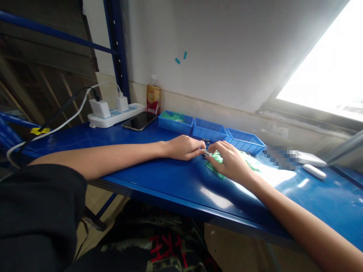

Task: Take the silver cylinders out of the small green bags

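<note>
Both of my hands rest on the blue table (170,177), fingertips almost touching. My left hand (184,147) is curled, its fingers pinching a small metallic part (206,152) that is too small to name. My right hand (231,160) lies with fingers bent over small green pieces (217,166) on the table top and touches the same small part. More green pieces (252,164) lie just right of that hand.
Three blue bins (208,130) stand in a row behind the hands; the left one (175,120) holds green pieces. A phone (139,121), a power strip (113,113) with chargers and a bottle (153,97) sit at the back left. White objects (312,166) lie at right.
</note>
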`<state>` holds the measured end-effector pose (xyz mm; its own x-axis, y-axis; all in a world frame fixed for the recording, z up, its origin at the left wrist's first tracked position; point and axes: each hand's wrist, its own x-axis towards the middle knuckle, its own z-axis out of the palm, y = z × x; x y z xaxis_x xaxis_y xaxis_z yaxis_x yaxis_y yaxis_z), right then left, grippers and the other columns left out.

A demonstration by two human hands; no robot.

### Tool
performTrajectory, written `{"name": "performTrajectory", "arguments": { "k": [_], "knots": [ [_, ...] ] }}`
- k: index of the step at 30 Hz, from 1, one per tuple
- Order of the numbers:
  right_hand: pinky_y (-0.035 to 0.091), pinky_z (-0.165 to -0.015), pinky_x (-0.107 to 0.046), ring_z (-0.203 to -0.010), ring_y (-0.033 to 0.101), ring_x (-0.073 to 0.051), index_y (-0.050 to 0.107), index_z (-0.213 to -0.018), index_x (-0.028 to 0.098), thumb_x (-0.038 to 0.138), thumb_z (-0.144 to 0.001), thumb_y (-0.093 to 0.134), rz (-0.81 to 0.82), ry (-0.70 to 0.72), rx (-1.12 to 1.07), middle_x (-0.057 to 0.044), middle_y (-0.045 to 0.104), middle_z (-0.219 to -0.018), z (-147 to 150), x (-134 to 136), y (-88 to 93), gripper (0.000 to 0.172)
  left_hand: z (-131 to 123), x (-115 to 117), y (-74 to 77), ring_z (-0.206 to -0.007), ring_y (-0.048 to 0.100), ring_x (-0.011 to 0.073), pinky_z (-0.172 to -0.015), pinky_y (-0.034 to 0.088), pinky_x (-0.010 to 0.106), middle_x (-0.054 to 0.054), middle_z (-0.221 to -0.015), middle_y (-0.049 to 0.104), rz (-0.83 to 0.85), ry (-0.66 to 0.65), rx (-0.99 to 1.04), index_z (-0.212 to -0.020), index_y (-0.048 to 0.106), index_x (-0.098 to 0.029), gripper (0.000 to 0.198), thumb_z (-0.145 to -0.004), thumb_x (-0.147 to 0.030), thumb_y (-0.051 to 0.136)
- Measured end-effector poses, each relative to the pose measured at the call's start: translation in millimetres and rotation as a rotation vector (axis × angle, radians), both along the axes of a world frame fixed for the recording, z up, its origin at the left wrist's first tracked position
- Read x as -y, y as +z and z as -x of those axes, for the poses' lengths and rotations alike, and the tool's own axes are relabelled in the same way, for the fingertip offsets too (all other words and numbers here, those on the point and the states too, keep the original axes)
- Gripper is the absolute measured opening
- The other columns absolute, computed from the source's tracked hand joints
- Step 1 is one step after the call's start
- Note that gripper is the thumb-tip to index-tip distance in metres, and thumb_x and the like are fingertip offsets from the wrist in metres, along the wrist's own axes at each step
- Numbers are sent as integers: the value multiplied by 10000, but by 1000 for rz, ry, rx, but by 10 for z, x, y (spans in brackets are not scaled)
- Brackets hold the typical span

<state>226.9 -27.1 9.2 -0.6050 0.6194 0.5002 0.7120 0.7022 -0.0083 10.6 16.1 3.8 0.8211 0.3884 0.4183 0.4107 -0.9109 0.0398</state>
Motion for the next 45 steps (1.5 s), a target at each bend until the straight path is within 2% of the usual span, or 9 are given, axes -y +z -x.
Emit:
{"name": "performTrajectory", "arguments": {
  "k": [4, 10, 14, 18, 23, 27, 33, 38, 45],
  "knots": [
    [462, -761, -344, -822, 585, -213, 570, -890, 200, 295, -868, 560, -29, -5, -21, -51, 644, -849, 16, 23, 17, 98, 0, 2, 3, -791, 652, 166, -666, 413, 218, 41, -898, 691, 28, 7, 3, -1044, 581, -182, 251, -961, -322, 390],
    [464, -739, -332, -789, 588, -203, 592, -820, 185, 331, -906, 510, -48, -34, -70, -58, 641, -794, 32, 23, 17, 189, 4, 3, -25, -637, 618, 132, -588, 384, 202, -11, -750, 654, 25, 39, 41, -1124, 515, -182, 283, -916, -371, 485],
    [463, -730, -328, -772, 587, -199, 594, -785, 185, 344, -917, 496, -37, -26, -63, -60, 638, -768, 44, 30, 24, 229, 9, 1, -38, -611, 604, 118, -570, 373, 195, -23, -733, 645, 15, 31, 72, -1082, 508, -182, 264, -919, -389, 482],
    [463, -749, -332, -789, 589, -202, 599, -818, 193, 339, -918, 498, -17, -23, -66, -53, 646, -780, 51, 36, 27, 204, 12, 0, -35, -631, 613, 124, -583, 376, 202, -12, -753, 655, -7, 23, 63, -1051, 534, -189, 218, -928, -353, 463],
    [466, -757, -338, -808, 589, -209, 576, -949, 198, 343, -864, 579, -17, -4, -72, -44, 643, -843, 48, 34, 20, 168, 11, 3, -19, -676, 632, 149, -606, 387, 220, 14, -778, 668, -30, 14, 52, -1071, 558, -184, 241, -949, -332, 411],
    [463, -753, -331, -811, 583, -203, 584, -925, 203, 305, -889, 538, -14, 2, -55, -46, 640, -844, 49, 35, 17, 118, 11, 3, -12, -701, 639, 154, -619, 395, 221, 17, -787, 667, -10, -11, 42, -1052, 564, -184, 263, -961, -354, 384],
    [455, -753, -330, -801, 577, -204, 620, -841, 193, 309, -937, 458, -17, -23, -23, -58, 639, -777, 60, 39, 28, 221, 12, 1, -31, -617, 605, 121, -573, 377, 197, -20, -747, 647, 17, -8, 71, -1116, 497, -182, 319, -914, -429, 485],
    [451, -750, -326, -786, 574, -198, 614, -795, 193, 313, -953, 427, -2, -8, -7, -56, 642, -754, 72, 49, 46, 273, 10, 12, -21, -621, 606, 116, -576, 372, 196, -8, -761, 657, -2, 5, 68, -1048, 538, -189, 244, -934, -385, 449],
    [467, -745, -337, -826, 594, -212, 610, -969, 209, 368, -875, 558, 6, -35, -33, -51, 657, -848, 60, 36, 17, 192, 12, 15, -12, -727, 644, 154, -643, 407, 219, 28, -830, 687, -21, 19, 51, -1093, 583, -185, 274, -953, -341, 406]
  ]
}}
